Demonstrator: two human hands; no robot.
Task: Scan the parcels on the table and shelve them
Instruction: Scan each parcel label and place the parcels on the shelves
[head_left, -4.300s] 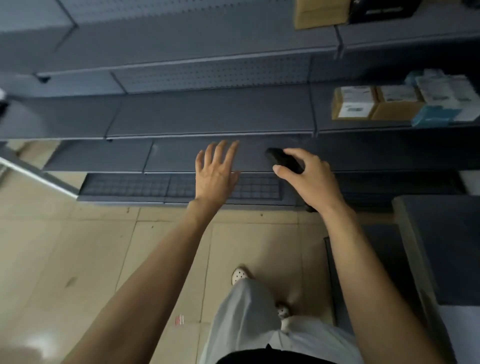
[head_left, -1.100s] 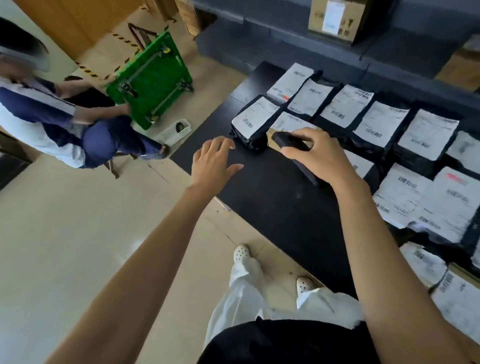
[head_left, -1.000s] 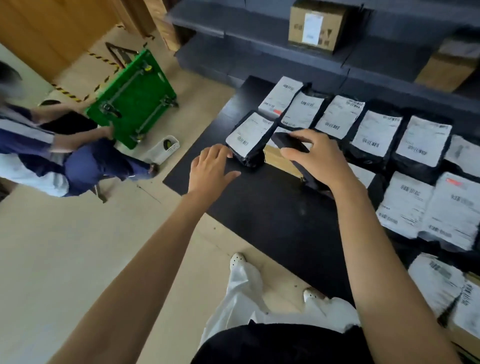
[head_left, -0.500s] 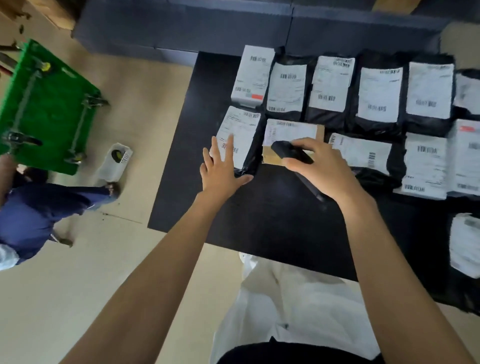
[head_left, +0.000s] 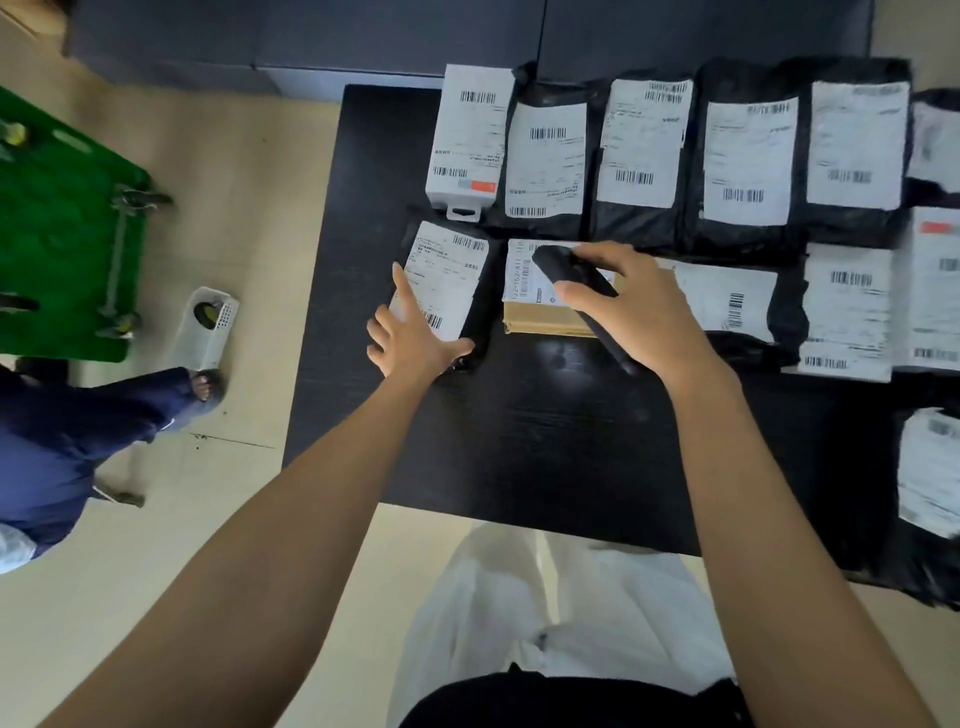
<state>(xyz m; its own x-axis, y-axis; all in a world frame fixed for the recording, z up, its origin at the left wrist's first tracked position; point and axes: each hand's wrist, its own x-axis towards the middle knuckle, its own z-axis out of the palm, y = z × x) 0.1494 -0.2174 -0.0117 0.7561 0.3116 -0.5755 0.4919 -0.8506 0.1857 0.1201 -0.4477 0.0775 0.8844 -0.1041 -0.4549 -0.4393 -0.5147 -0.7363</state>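
Laying left hand flat on near end of black parcel, fingers straight and spread, thumb along its near edge, clasping nothing yet. Holding scanner in right hand, fingers curled round it, nose hovering over cardboard box just beside. Noting parcel lying at left end of table, long axis running away from body, directly under left hand. Judging left hand nearer for the lift, right being occupied with scanner.
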